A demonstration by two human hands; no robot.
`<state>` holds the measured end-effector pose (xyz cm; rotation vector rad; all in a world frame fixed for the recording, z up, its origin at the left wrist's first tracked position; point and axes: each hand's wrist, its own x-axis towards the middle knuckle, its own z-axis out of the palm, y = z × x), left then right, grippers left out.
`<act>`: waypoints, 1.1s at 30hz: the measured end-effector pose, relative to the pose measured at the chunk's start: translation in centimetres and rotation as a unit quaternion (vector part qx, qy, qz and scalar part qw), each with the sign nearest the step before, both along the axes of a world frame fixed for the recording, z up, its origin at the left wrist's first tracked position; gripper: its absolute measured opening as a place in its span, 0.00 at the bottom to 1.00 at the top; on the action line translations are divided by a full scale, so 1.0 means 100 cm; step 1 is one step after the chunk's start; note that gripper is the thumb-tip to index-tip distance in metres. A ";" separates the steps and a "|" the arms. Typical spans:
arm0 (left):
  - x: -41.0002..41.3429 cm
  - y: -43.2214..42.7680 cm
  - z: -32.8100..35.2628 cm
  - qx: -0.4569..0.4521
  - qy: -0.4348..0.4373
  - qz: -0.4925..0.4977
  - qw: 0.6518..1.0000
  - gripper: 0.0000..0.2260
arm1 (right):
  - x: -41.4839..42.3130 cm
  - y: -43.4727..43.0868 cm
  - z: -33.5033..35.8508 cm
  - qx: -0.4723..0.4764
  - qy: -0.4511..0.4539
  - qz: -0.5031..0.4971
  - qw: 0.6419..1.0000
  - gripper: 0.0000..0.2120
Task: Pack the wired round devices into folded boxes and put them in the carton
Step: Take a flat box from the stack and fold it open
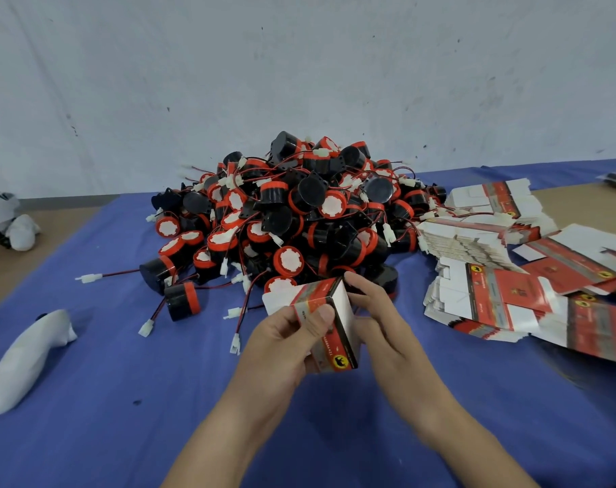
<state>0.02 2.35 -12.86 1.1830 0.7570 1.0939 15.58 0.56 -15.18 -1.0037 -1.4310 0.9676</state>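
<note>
- Folding one box point(339, 306), left hand point(285, 343) and right hand point(380, 318) both curled round it.
- Device inside? I can't tell.
- Beyond my fingertips the device pile point(299, 213) awaits packing; no carton visible.

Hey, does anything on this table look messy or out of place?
Yes. The flat boxes on the right lie in an uneven, fanned-out heap. One device lies apart, front left of the pile, its wire trailing across the blue cloth.

The box point(342, 311) carries print — none of it legible.
</note>
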 end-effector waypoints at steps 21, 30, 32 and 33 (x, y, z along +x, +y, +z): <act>0.024 -0.010 -0.016 0.089 0.138 -0.014 0.986 0.03 | -0.016 0.012 -0.007 -0.170 0.282 -0.073 0.941 0.16; 0.024 -0.003 -0.030 0.255 0.282 0.045 0.924 0.06 | -0.016 0.016 -0.007 -0.189 0.326 -0.056 0.924 0.12; 0.022 -0.003 -0.031 0.290 0.322 0.070 0.899 0.08 | -0.017 0.018 -0.009 -0.180 0.323 -0.051 0.928 0.13; 0.021 -0.003 -0.031 0.305 0.343 0.082 0.885 0.09 | -0.017 0.018 -0.010 -0.177 0.316 -0.049 0.931 0.14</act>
